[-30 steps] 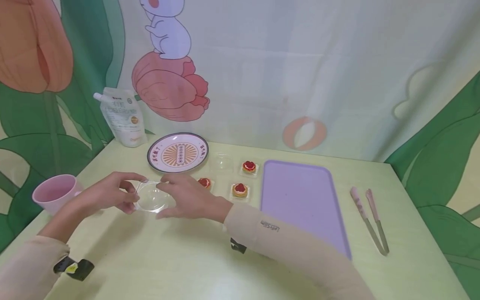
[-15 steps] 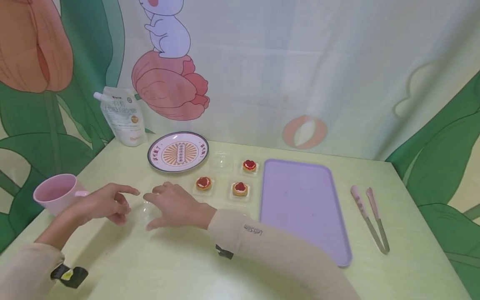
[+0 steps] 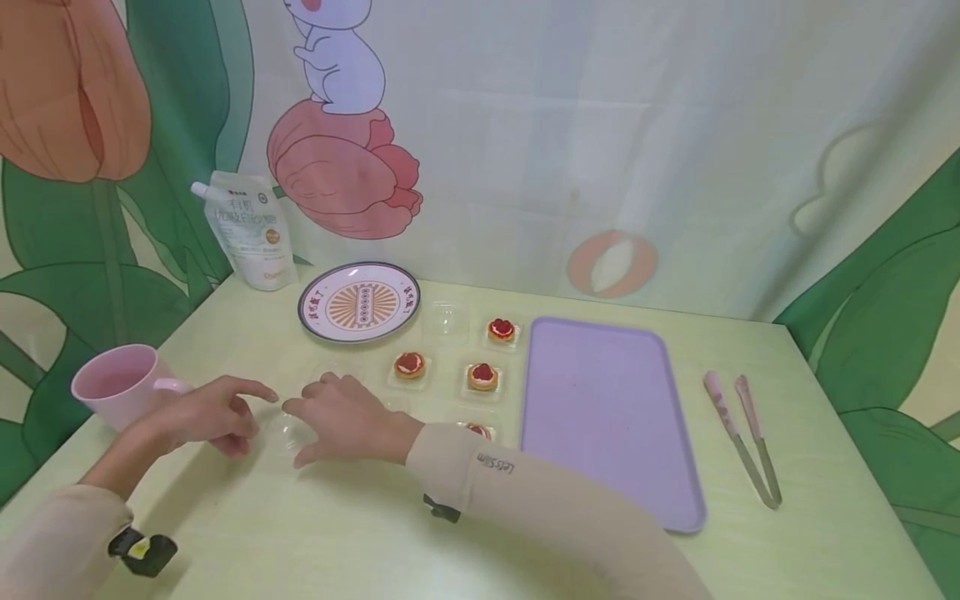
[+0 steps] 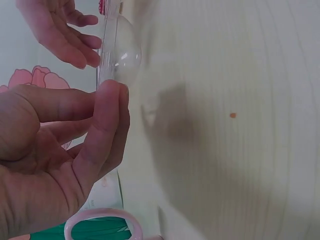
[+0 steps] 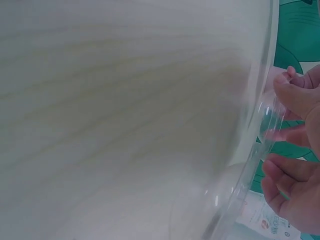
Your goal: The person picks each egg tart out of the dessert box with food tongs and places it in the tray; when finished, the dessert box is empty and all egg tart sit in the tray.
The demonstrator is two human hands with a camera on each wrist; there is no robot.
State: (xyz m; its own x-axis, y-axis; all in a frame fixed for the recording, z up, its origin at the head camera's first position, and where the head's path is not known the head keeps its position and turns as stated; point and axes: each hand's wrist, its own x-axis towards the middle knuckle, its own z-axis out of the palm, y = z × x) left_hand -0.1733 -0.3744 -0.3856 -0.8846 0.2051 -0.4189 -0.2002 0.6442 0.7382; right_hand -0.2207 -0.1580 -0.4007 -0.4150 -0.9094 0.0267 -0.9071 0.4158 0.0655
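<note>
Far left, pink mug (image 3: 120, 412) on the desk (image 3: 810, 542), handle towards the left hand (image 3: 210, 412) just beside it. Left hand: index stretched out to the right, other fingers bent; left wrist view has fingertips right at the rim of a clear container (image 4: 127, 55), but can't tell if they pinch it. White spouted pouch (image 3: 251, 229) stands at the back, by the curtain (image 3: 480, 167). Clear container is between the two hands, domed part facing the desk; can't tell whether it touches the desk. Right hand (image 3: 352, 417): thumb and fingers set moderately apart, bent round opposite edges of the container, holding it. Patterned plate (image 3: 360, 302) lies behind that hand. Next, a small fruit-topped tart (image 3: 410, 365) on clear plastic; another clear box (image 3: 445, 323) behind it, beside the plate. Further right, a near tart (image 3: 477, 430), partly hidden by the beige right sleeve (image 3: 525, 483), then a middle tart (image 3: 482, 377) and a back tart (image 3: 501, 330), both on clear plastic. Purple tray (image 3: 600, 417) lies just right of those. Far right, tongs (image 3: 724, 408), pink handles splayed, metal ends together nearer the person.
</note>
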